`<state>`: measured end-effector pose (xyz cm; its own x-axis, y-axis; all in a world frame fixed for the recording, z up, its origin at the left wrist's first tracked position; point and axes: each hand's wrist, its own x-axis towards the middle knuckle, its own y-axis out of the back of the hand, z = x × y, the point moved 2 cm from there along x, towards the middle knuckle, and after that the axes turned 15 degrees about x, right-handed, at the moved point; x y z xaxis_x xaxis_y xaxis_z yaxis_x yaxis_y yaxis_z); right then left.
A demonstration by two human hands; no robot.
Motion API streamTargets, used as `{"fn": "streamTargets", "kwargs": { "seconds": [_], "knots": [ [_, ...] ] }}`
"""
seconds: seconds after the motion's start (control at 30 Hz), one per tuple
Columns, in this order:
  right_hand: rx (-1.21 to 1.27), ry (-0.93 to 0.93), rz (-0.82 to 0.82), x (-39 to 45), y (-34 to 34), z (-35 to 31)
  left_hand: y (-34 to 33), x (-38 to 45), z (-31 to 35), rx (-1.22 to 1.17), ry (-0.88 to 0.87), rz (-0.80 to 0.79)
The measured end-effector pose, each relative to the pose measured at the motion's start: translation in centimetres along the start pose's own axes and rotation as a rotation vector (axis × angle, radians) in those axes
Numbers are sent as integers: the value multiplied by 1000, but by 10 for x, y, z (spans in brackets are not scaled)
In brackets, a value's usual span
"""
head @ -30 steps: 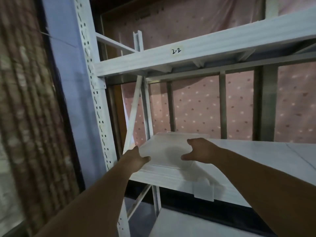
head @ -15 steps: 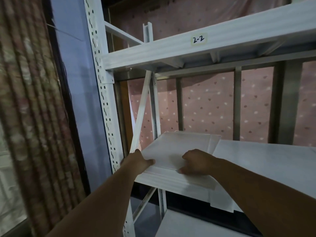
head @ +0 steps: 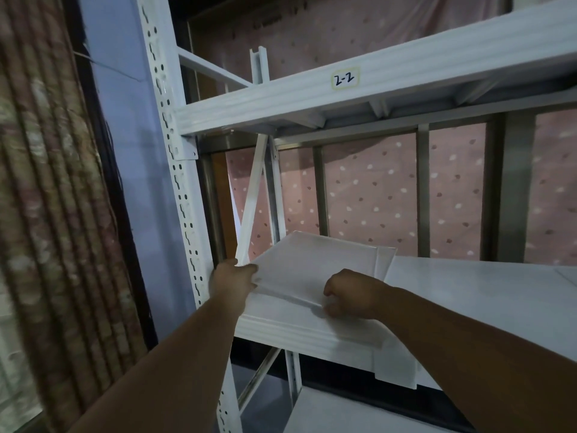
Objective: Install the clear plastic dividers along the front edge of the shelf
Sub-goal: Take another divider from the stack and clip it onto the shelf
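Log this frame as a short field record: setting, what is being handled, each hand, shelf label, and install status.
setting: white metal shelving unit, pink dotted sheet behind
handled item: clear plastic divider, lying on the lower shelf at its left end
left hand: grips the divider's left edge
right hand: grips its near edge
label: reads 2-2, on the upper beam
status: divider not yet upright at the front edge

A small pale label (head: pixel 344 77) handwritten "2-2" in dark ink is stuck to the front face of the upper white shelf beam (head: pixel 406 70), upper centre-right of the frame. No other readable text appears anywhere.
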<state>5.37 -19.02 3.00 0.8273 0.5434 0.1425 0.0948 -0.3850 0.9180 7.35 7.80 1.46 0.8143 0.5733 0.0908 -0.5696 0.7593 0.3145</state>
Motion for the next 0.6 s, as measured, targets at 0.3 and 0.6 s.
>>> {"fn": "streamTargets", "kwargs": {
  "seconds": [0.3,0.6],
  "knots": [
    [93,0,174,-30,25,10,-32,-48,62,-630,-110,-430],
    [119,-60,399,-84,59,41,-93,-129,131,-530,-292,-483]
  ]
}}
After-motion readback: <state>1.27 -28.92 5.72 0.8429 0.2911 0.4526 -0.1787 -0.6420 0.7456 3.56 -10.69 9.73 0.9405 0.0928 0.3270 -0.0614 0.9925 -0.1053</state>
